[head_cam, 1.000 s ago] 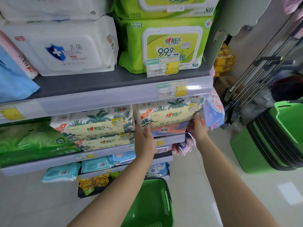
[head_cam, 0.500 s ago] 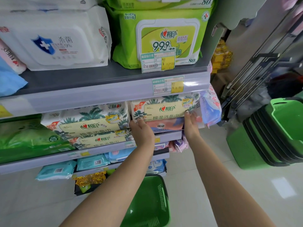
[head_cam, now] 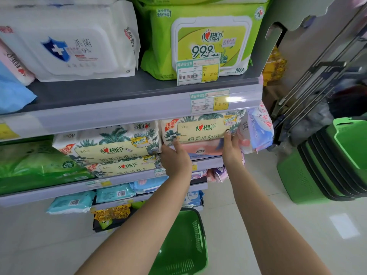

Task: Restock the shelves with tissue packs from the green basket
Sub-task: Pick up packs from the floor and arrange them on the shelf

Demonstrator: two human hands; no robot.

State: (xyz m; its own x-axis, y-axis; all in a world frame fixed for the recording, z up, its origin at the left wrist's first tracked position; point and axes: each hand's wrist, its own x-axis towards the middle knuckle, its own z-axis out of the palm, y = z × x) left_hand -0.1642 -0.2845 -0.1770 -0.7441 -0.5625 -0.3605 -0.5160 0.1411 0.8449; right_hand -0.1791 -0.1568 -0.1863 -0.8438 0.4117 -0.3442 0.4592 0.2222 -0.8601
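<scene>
Hands at the second shelf (head_cam: pixel 206 162), right end. Left hand (head_cam: pixel 175 160) presses its fingers together against the front lower left corner of a palm-print pack (head_cam: pixel 200 129); right hand (head_cam: pixel 231 149) has its fingertips (head_cam: pixel 228 132) on the pack's lower right corner. Neither hand wraps the pack; both look to be pushing it back, fingers flat rather than clamped. Pack lies on top of a pink pack (head_cam: pixel 200 150), under the lip of the shelf above, its face roughly flush with that lip. Just left, two more palm-print packs (head_cam: pixel 111 145) stacked, touching it. Just right, a pale blue-pink pack (head_cam: pixel 256 128) juts past the shelf end, tilted. Green basket (head_cam: pixel 184 245) on the floor below the forearms; only its far rim and part of one wall are in view, and what shows of its inside looks bare, though the rest is hidden by the arms and the frame edge. Judgement: this pack is all but seated, a final nudge left. Whether more packs wait in the basket cannot be told. Stack of green baskets (head_cam: pixel 327 165) stands well apart to the right.
</scene>
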